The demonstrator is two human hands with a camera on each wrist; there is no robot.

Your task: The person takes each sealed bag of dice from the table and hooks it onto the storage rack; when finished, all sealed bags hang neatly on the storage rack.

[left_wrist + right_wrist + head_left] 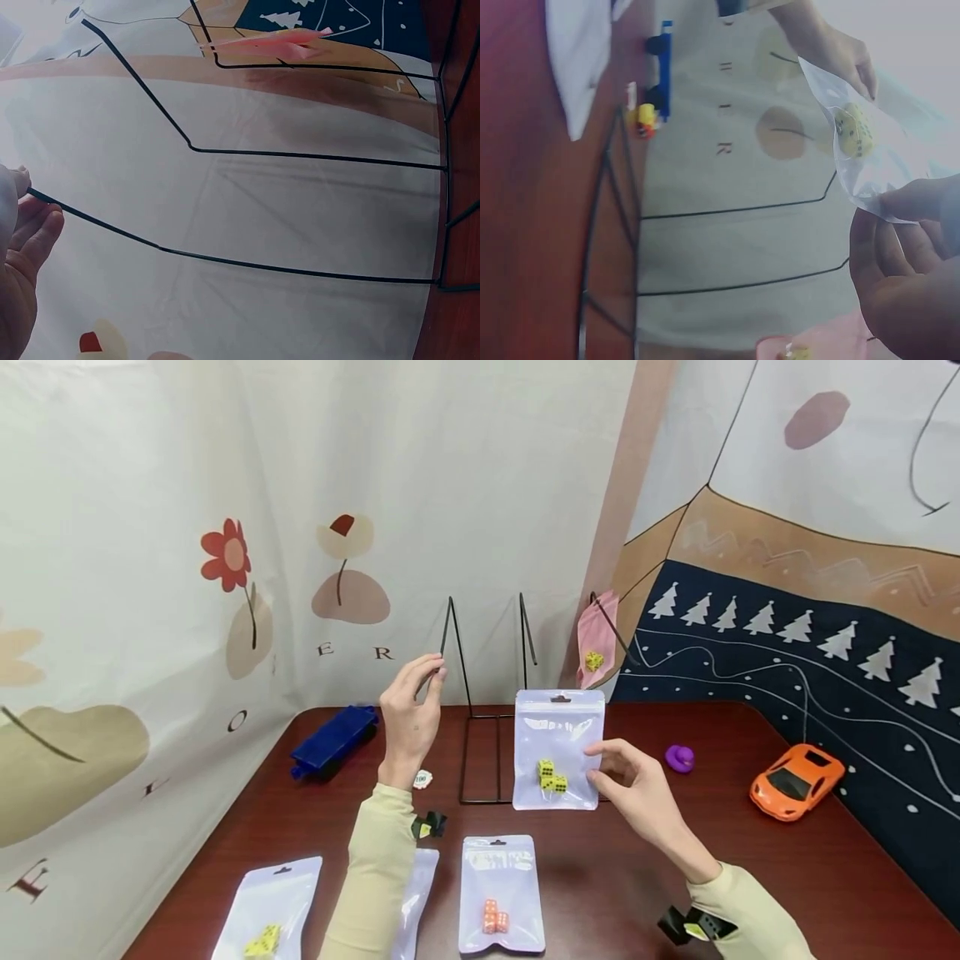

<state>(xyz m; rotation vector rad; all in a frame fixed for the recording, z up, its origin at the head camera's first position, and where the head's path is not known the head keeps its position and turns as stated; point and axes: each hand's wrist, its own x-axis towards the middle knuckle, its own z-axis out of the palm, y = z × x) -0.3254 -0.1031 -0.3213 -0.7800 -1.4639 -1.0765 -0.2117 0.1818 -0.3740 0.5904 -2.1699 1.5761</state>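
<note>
My left hand [411, 718] pinches the tip of the leftmost hook [109, 226] on a black wire display rack [462, 760]. My right hand [641, 789] holds a clear-fronted zip bag [558, 735] upright by its right edge, between thumb and fingers. Several yellow dice [551, 777] lie at the bottom of that bag, which hangs in front of the rack's base. A pink bag [597, 639] with yellow contents is on the rack's right hook. The middle hook [522, 643] bears nothing.
Nearer on the table are a bag with orange dice [501, 868], a bag with yellow dice [277, 893] and a third bag [414, 902], partly behind the left sleeve. A blue toy vehicle [335, 741], purple duck [679, 758] and orange toy car [797, 782] stand farther off.
</note>
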